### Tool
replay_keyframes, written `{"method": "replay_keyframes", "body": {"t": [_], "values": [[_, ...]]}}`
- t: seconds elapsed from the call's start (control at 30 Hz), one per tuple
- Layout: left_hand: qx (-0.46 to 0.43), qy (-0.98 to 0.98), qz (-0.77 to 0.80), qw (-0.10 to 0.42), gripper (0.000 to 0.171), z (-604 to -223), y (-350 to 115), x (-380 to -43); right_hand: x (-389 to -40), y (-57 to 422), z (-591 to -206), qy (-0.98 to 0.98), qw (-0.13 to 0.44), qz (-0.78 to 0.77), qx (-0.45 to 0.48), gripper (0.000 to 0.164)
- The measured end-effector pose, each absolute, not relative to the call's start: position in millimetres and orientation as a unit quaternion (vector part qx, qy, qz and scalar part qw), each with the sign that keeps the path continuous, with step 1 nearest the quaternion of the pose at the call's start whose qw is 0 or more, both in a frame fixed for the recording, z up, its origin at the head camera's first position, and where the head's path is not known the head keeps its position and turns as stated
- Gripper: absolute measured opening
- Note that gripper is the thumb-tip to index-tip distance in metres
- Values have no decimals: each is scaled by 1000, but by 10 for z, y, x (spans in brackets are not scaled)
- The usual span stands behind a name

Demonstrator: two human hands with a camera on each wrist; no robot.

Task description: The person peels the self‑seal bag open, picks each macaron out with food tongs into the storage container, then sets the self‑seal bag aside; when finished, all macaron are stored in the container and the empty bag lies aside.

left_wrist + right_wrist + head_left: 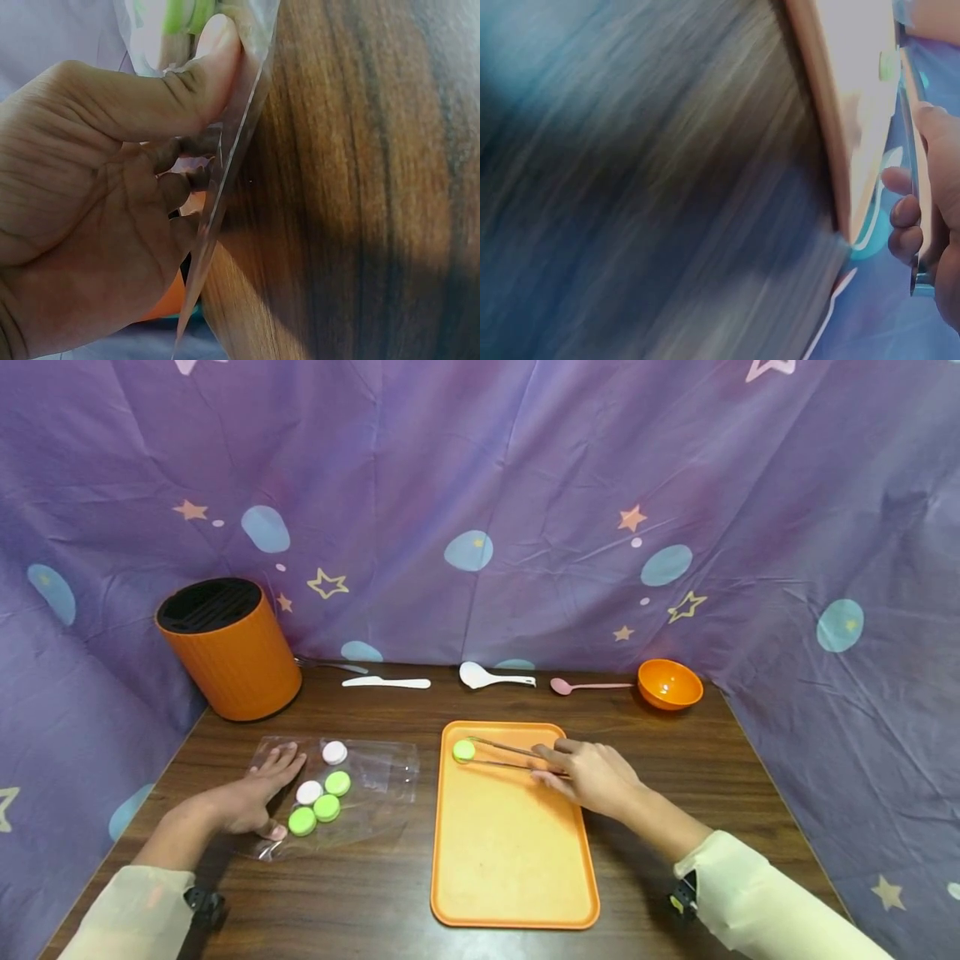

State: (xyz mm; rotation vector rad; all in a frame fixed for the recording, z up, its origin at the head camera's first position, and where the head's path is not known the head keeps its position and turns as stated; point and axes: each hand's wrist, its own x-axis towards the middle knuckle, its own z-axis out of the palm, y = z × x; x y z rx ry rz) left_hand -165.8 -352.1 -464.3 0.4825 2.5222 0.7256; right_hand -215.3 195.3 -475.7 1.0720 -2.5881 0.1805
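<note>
On the left of the head view, my left hand [251, 797] rests on a clear plastic bag [386, 768], fingers spread and thumb touching the plastic. Beside it on the bag are several small round pieces, green [302, 821] and white [333, 752]. My right hand [596, 777] grips metal tongs [506, 766] over an orange tray [517, 877]. Between the tong tips, in the tray's far left corner, is one round green piece [463, 750]. The right wrist view shows fingers [905, 212] curled round the tongs [916, 112]. In the left wrist view, the thumb lies against the plastic edge.
Along the back lie a fork [333, 666], a white knife [386, 682], a white rice spoon [495, 677] and a pink spoon [592, 686]. An orange bowl [670, 685] stands back right, an orange knife block [240, 660] back left. A purple cloth [420, 485] hangs behind.
</note>
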Motion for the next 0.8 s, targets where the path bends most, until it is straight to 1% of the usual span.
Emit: {"method": "replay_keyframes", "body": {"t": [0.33,0.63,0.8], "values": [[180,923,261,219,117,-4665,-3524,-1632,-2136,1541,-4739,-874,202,51,439,36],[175,928,247,217,119,-4656,-3500,-1650,-2147,1218,-4765,-864,180,29,469,35],[176,927,249,217,118,-4660,-3510,-1651,-2166,1072,-4801,-863,172,27,475,30]]}}
